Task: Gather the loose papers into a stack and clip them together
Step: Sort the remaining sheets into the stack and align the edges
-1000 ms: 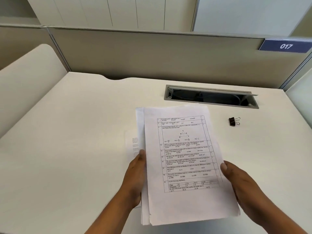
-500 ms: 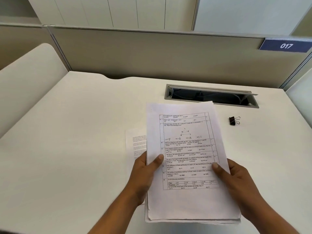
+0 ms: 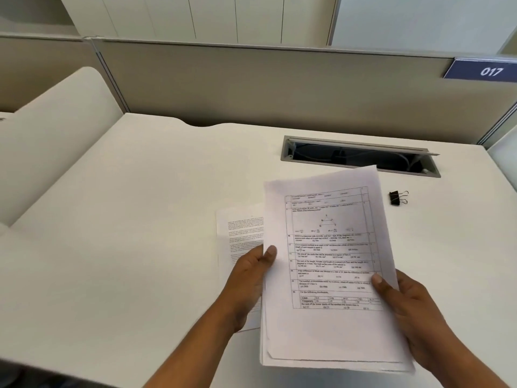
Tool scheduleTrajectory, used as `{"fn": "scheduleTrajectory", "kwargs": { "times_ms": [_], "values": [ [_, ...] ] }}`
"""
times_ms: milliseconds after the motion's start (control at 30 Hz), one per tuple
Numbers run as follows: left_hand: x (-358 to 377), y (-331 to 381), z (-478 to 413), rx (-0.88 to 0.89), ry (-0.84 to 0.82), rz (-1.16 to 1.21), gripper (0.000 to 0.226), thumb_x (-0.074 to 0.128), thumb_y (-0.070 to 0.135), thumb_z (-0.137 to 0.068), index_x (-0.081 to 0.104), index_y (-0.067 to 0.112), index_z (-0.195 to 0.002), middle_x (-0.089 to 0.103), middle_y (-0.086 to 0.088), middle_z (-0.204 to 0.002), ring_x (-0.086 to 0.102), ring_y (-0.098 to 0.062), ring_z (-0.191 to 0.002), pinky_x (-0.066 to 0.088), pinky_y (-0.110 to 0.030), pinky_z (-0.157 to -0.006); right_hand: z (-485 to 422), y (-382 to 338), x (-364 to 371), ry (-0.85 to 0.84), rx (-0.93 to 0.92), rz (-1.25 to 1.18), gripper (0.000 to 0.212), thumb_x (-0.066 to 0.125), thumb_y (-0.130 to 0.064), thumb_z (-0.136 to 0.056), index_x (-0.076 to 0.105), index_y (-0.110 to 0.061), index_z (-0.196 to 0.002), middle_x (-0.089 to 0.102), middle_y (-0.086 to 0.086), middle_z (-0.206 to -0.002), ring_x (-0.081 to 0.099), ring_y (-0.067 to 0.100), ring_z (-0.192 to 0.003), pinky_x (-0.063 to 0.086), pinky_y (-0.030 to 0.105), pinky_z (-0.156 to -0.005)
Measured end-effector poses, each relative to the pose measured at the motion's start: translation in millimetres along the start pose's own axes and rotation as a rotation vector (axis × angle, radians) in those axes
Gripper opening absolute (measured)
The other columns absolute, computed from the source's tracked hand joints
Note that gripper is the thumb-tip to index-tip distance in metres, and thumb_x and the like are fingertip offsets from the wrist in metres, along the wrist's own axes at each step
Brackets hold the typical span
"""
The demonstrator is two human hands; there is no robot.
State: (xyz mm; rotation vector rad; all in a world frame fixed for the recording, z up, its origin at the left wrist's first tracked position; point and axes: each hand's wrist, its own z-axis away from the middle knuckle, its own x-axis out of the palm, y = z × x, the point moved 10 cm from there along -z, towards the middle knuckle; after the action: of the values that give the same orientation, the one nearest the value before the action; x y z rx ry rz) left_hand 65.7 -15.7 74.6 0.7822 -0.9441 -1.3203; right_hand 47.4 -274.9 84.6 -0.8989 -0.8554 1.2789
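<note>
A stack of printed papers is held above the white desk, its top sheet showing a question table. My left hand grips the stack's left edge, thumb on top. My right hand grips the right edge, thumb on the page. The lower sheets stick out unevenly at the bottom. One more printed sheet lies flat on the desk, partly hidden under the stack and my left hand. A black binder clip sits on the desk to the upper right of the papers, untouched.
A cable tray slot with an open lid is set into the desk behind the papers. A grey partition with a blue "017" sign closes the back. A neighbouring desk lies left.
The stack has tilted clockwise and shifted slightly right. My left thumb moved onto the page and both hands now clasp the sheets more closely together.
</note>
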Motion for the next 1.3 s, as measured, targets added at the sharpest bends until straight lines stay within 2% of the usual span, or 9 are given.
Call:
{"fn": "scheduleTrajectory", "kwargs": {
  "times_ms": [67,133,233,333,467,667,867,1100,1300],
  "values": [
    [-9.2,-6.3,-0.3,-0.043,0.061,-0.073,0.038,0.040,0.051,-0.103,0.070,0.029,-0.113,0.078,0.006,-0.111,0.073,-0.016,-0.101,0.057,-0.028,-0.080,0.1,2.9,-10.4,0.044,-0.008,0.006,0.019,0.054,-0.013,-0.096,0.069,-0.006,-0.106,0.078,0.015,-0.095,0.076,0.029,-0.077,0.063,0.035,-0.064],
    [-30.1,-14.8,-2.0,-0.048,0.211,-0.210,0.042,0.042,0.055,-0.100,0.068,0.024,-0.109,0.074,0.003,-0.113,0.070,-0.018,-0.102,0.058,-0.035,-0.086,0.6,6.1,-21.3,0.086,-0.014,0.010,0.019,0.055,-0.014,-0.096,0.069,-0.008,-0.106,0.079,0.013,-0.093,0.076,0.026,-0.074,0.063,0.034,-0.064],
    [-61.9,-20.1,-0.1,-0.021,0.446,-0.708,0.049,0.054,0.059,-0.093,0.060,0.023,-0.126,0.061,0.002,-0.133,0.059,-0.019,-0.119,0.051,-0.037,-0.099,2.4,12.3,-34.7,0.118,-0.003,-0.014,0.017,0.055,-0.014,-0.096,0.069,-0.009,-0.104,0.079,0.010,-0.089,0.076,0.022,-0.070,0.062,0.031,-0.059],
    [-69.6,-31.9,2.2,-0.051,0.491,-1.027,0.081,0.061,0.068,-0.083,0.040,0.022,-0.147,0.044,-0.004,-0.146,0.044,-0.023,-0.135,0.042,-0.037,-0.106,5.5,17.7,-45.4,0.150,0.014,-0.036,0.015,0.055,-0.014,-0.096,0.068,-0.010,-0.103,0.079,0.009,-0.086,0.075,0.020,-0.066,0.062,0.032,-0.058],
    [-81.0,-58.8,-2.0,-0.159,0.488,-1.241,0.107,0.060,0.079,-0.071,0.025,0.019,-0.152,0.029,-0.008,-0.151,0.032,-0.028,-0.139,0.033,-0.040,-0.112,8.1,20.6,-54.5,0.177,0.016,-0.040,0.016,0.055,-0.014,-0.096,0.068,-0.008,-0.103,0.079,0.007,-0.083,0.075,0.021,-0.066,0.061,0.031,-0.056],
    [-112.1,-50.5,-4.9,-0.118,0.695,-1.239,0.088,0.060,0.070,-0.080,0.043,0.011,-0.143,0.039,-0.011,-0.146,0.039,-0.030,-0.133,0.037,-0.042,-0.107,9.1,24.7,-63.8,0.191,0.003,-0.041,0.016,0.056,-0.014,-0.096,0.068,-0.008,-0.104,0.079,0.009,-0.087,0.076,0.023,-0.069,0.062,0.032,-0.059],
    [-111.1,-54.5,-6.6,-0.207,0.678,-1.261,0.097,0.061,0.087,-0.061,0.049,0.009,-0.118,0.048,-0.010,-0.124,0.048,-0.029,-0.118,0.045,-0.038,-0.094,9.2,27.5,-70.3,0.218,-0.019,-0.029,0.018,0.060,-0.020,-0.090,0.069,-0.010,-0.102,0.079,0.008,-0.090,0.076,0.022,-0.072,0.062,0.033,-0.063],
    [-112.3,-51.6,-18.6,-0.179,0.634,-1.003,0.092,0.089,0.063,-0.053,0.050,0.005,-0.112,0.052,-0.014,-0.117,0.060,-0.033,-0.106,0.053,-0.040,-0.083,9.7,32.6,-69.1,0.219,-0.003,0.000,0.014,0.057,-0.014,-0.095,0.069,-0.011,-0.100,0.079,0.007,-0.086,0.074,0.026,-0.073,0.062,0.032,-0.063],
    [-115.2,-46.8,-17.4,-0.190,0.609,-0.914,0.079,0.092,0.057,-0.048,0.045,0.017,-0.097,0.067,-0.004,-0.099,0.067,-0.030,-0.091,0.056,-0.038,-0.072,11.2,26.6,-60.5,0.186,-0.027,-0.043,0.031,0.062,-0.028,-0.076,0.069,-0.010,-0.100,0.079,0.007,-0.082,0.075,0.021,-0.066,0.062,0.033,-0.061]
  ]
}}
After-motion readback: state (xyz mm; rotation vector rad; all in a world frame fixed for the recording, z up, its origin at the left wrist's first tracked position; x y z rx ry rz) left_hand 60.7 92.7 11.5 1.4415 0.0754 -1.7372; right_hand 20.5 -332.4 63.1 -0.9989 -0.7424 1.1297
